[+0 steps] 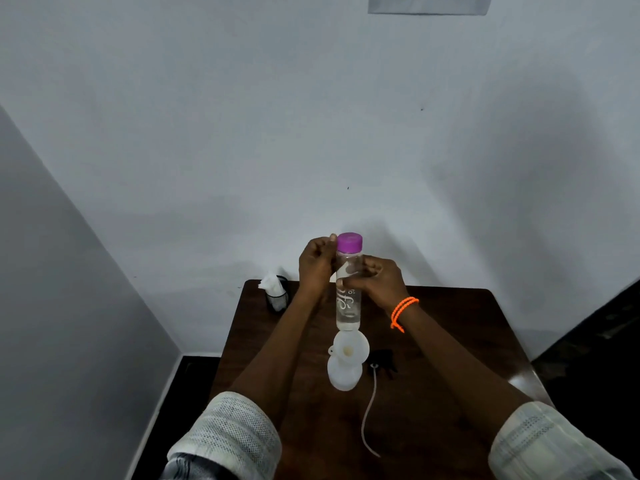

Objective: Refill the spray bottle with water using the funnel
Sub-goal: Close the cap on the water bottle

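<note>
A clear water bottle [348, 308] with a purple cap [349, 242] is held upright above the table. My right hand [375, 281] grips its upper body from the right. My left hand [316, 266] is closed beside the neck, its thumb touching just under the cap. Below the bottle stands a white spray bottle [343, 374] with a white funnel [349, 345] sitting in its mouth. The black spray head [382, 362] lies on the table to the right, its thin tube [369, 414] trailing toward me.
The dark wooden table [450, 341] stands against a white wall. A black holder with white tissue [276, 292] sits at the table's far left corner. Dark floor shows on both sides of the table.
</note>
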A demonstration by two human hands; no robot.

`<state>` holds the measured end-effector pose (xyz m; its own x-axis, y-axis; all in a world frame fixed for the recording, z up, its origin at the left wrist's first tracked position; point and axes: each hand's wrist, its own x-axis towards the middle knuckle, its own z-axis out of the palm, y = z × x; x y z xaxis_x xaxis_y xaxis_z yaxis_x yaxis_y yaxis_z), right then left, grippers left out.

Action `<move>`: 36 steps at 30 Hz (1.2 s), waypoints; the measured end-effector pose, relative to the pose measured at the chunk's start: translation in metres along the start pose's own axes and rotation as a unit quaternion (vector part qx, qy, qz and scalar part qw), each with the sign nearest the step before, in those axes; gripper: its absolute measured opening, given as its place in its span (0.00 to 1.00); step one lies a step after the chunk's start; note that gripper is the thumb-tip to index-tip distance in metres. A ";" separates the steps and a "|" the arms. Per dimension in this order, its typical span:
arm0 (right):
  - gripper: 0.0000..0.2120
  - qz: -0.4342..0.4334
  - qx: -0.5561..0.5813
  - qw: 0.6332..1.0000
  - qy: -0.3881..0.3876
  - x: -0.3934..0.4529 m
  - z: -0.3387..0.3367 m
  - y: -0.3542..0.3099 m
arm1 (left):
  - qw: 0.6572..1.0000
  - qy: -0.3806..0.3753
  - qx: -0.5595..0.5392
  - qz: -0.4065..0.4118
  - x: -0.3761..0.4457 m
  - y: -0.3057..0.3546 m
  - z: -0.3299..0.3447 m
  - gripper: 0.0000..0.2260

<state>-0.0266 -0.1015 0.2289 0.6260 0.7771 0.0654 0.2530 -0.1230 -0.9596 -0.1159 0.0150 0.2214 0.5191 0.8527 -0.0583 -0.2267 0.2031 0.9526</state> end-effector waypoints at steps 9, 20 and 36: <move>0.18 -0.016 -0.054 0.998 -0.005 0.017 0.011 0.003 | 0.989 -0.073 0.104 0.073 -0.002 -0.001 -0.005 0.19; 0.16 -0.021 -0.088 0.996 0.023 0.033 0.023 0.010 | 0.998 -0.014 0.045 0.036 0.008 -0.003 -0.009 0.13; 0.15 0.000 -0.170 0.985 0.013 0.075 0.036 0.029 | 0.940 0.049 0.309 0.134 0.041 -0.002 -0.012 0.14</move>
<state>0.0010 -0.0243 0.1966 0.6430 0.7620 0.0772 0.4833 -0.3255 -0.8127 -0.1046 0.0554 0.2138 0.4271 0.8794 0.2102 0.1999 -0.3186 0.9266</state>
